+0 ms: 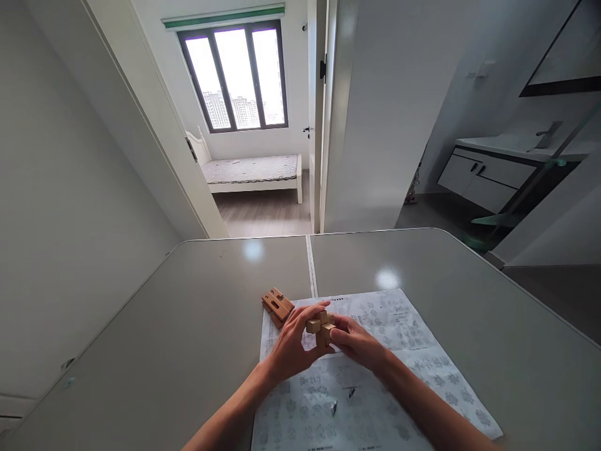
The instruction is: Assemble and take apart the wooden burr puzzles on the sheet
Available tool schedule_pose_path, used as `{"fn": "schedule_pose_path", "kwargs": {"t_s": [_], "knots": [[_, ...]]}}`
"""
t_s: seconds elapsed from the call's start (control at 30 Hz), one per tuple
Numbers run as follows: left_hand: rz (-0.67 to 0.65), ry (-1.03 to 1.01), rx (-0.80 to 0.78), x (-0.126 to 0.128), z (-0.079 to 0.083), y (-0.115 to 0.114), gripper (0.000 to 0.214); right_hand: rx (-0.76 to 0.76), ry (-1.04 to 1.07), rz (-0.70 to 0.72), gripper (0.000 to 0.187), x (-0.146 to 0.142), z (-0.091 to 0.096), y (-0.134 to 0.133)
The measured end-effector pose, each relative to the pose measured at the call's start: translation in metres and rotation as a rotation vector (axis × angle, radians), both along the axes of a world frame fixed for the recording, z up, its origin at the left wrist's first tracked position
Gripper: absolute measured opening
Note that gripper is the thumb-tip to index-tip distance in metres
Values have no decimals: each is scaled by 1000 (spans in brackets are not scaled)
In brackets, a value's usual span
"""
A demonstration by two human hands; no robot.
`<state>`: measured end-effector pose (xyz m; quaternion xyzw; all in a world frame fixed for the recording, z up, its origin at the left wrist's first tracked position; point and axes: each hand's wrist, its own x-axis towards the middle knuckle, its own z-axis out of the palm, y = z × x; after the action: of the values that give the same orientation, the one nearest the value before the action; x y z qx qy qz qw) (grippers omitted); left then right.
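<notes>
A small wooden interlocking puzzle of crossed blocks is held between both my hands just above a printed instruction sheet. My left hand grips it from the left, fingers curled round the blocks. My right hand pinches it from the right. Two or three loose wooden puzzle bars lie side by side on the grey table, just beyond my left hand at the sheet's far left corner.
The grey table has a seam running down its middle. Behind it an open doorway shows a bedroom with a bed and a window. A vanity cabinet stands at the right.
</notes>
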<state>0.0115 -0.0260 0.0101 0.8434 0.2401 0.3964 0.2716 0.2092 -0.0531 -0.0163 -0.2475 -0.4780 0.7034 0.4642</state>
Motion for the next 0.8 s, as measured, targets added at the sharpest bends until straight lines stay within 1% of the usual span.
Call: {"fn": "schedule_pose_path", "kwargs": {"t_s": [0.13, 0.33, 0.43, 0.53, 0.63, 0.8], "knots": [[23, 5, -17, 1, 0, -2, 68, -3, -33, 6, 54, 0, 3, -1], [35, -9, -35, 3, 4, -4, 68, 23, -93, -50, 54, -1, 4, -1], [43, -13, -44, -1, 5, 1, 70, 76, -131, -86, 52, 0, 6, 0], [50, -19, -60, -5, 3, 6, 71, 157, -238, -149, 49, 1, 9, 1], [24, -15, -104, -6, 3, 7, 73, 186, -274, -178, 48, 1, 11, 0], [-49, 10, -248, -4, 8, 4, 69, 162, -251, -148, 52, -3, 10, -3]]}}
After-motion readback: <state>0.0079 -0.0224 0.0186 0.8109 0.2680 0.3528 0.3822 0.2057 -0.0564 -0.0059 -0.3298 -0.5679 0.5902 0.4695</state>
